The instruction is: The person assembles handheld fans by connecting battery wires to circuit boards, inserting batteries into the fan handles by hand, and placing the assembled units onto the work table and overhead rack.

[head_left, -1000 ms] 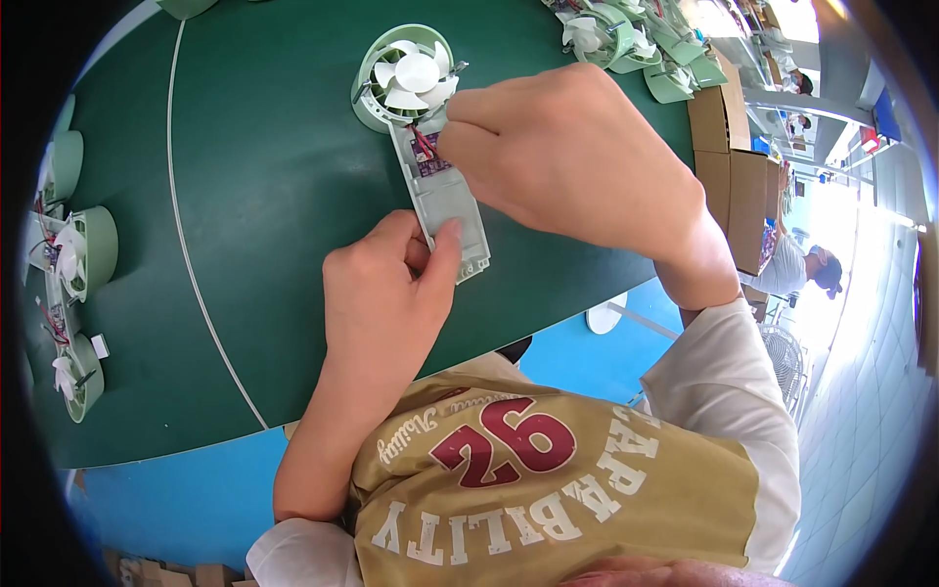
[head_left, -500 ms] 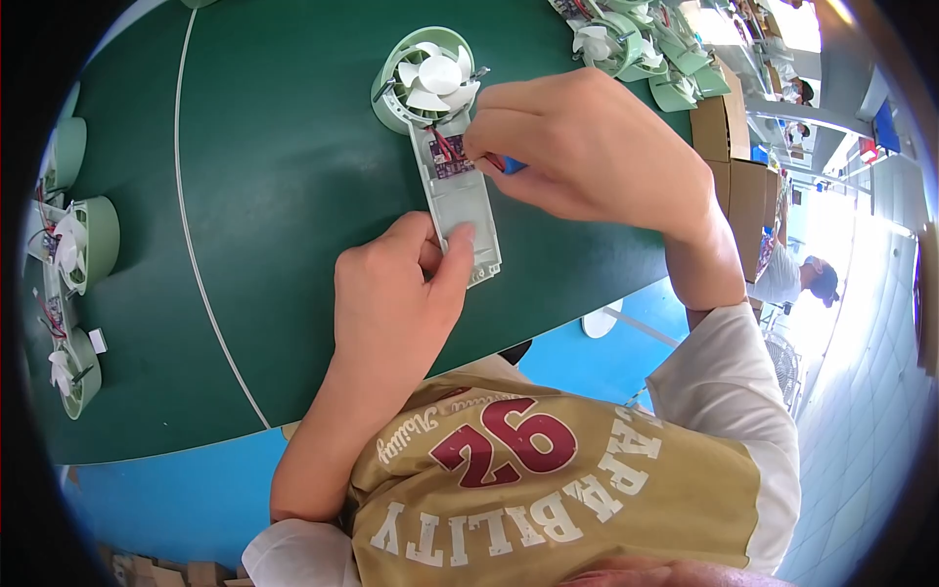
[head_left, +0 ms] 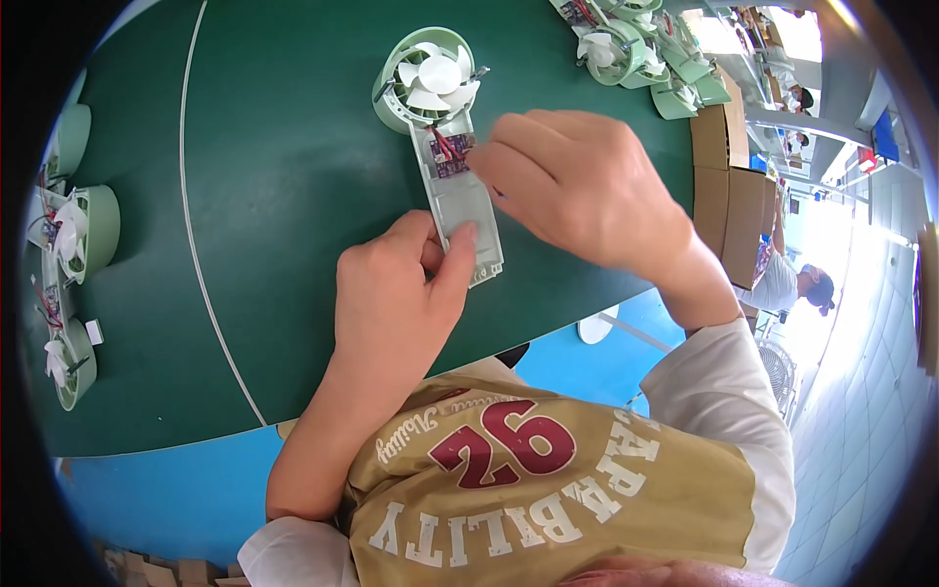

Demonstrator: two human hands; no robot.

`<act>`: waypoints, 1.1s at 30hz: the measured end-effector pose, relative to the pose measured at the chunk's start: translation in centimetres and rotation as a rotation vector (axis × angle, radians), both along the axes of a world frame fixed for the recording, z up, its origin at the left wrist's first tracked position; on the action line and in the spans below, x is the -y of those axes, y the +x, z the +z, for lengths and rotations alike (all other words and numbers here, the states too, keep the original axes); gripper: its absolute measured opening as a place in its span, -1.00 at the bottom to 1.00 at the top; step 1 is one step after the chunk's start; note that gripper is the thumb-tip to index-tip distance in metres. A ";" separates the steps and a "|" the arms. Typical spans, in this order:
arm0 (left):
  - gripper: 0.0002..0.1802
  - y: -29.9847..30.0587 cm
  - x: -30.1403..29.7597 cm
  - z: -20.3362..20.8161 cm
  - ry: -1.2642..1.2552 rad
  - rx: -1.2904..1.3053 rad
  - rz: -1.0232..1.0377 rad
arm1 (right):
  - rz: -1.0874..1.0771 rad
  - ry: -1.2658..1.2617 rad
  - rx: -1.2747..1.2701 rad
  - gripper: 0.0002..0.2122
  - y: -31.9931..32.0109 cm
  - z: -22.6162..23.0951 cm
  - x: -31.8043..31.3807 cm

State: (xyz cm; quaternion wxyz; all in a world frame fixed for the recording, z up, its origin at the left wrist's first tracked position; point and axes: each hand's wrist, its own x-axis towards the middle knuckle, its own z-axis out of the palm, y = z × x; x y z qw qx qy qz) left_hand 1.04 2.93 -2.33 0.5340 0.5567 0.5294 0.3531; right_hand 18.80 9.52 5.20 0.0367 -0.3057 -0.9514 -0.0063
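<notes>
A handheld fan (head_left: 437,74) with a pale green round housing and white blades lies face up on the green table. Its handle shell (head_left: 464,207) points toward me with the inside exposed. Near the fan head, a small purple circuit board (head_left: 448,161) sits in the handle, with red wires (head_left: 442,141) running to it. My left hand (head_left: 391,298) pinches the handle's near end, thumb on top. Beside the board, my right hand (head_left: 577,186) has its fingers pressed together at the handle's right edge. A speck of blue shows under them; what they hold is mostly hidden.
Several similar fans (head_left: 96,233) stand along the table's left side. More fan parts (head_left: 626,54) are heaped at the far right, next to a cardboard box (head_left: 727,196). A pale line (head_left: 186,166) crosses the table on the left. Another person (head_left: 797,284) is off to the right.
My right hand has turned and drawn slightly down, and the blue piece under its fingers is now almost covered. My left hand and the fan stay in place.
</notes>
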 end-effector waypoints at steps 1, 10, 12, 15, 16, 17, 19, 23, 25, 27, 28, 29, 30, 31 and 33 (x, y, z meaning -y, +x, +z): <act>-0.67 0.0 0.0 0.0 0.000 0.015 0.001 | -0.016 0.042 -0.042 -0.76 0.1 -0.3 0.4; -0.66 -0.6 -0.1 0.8 -0.045 0.021 -0.053 | -0.163 0.008 -0.088 -0.68 -0.1 -1.0 3.5; -0.66 -0.7 -0.1 0.8 -0.051 0.019 -0.071 | -0.163 -0.020 -0.107 -0.65 0.0 -0.9 3.5; -0.70 -0.6 -0.1 1.1 -0.110 0.051 -0.100 | -0.184 -0.078 -0.159 -0.62 -0.1 -0.6 3.7; -0.72 -0.5 -0.2 1.3 -0.136 0.063 -0.073 | -0.195 -0.109 -0.193 -0.62 -0.2 -0.6 3.9; -0.74 -0.4 -0.2 1.5 -0.162 0.074 -0.048 | -0.217 -0.105 -0.198 -0.62 -0.1 -0.9 4.1; -0.76 -0.5 -0.2 1.4 -0.191 0.059 -0.058 | -0.224 -0.115 -0.238 -0.60 -0.1 -1.7 4.4; -0.77 -0.3 -0.2 1.4 -0.216 0.051 -0.047 | -0.312 -0.056 -0.149 -0.57 -0.1 -2.6 5.7; -0.78 -0.1 -0.1 1.3 -0.206 0.059 -0.058 | -0.252 -0.019 -0.178 -0.55 0.5 -2.7 5.4; -0.79 0.0 -0.1 1.2 -0.200 0.066 -0.060 | -0.247 0.002 -0.155 -0.54 0.4 -2.5 5.4; -0.79 0.0 0.0 1.2 -0.191 0.073 -0.048 | -0.235 0.024 -0.131 -0.54 0.4 -2.5 5.4; -0.80 0.0 0.0 1.2 -0.181 0.081 -0.035 | -0.237 0.020 -0.135 -0.54 0.3 -2.5 5.3; -0.80 0.0 0.0 1.2 -0.184 0.081 -0.043 | -0.225 0.013 -0.135 -0.54 0.2 -2.6 5.2; -0.80 -0.1 -0.1 1.4 -0.186 0.067 -0.048 | -0.213 0.007 -0.134 -0.53 0.2 -2.6 5.1; -0.80 -0.1 -0.1 1.5 -0.187 0.049 -0.061 | -0.186 0.036 -0.113 -0.53 0.2 -2.7 4.9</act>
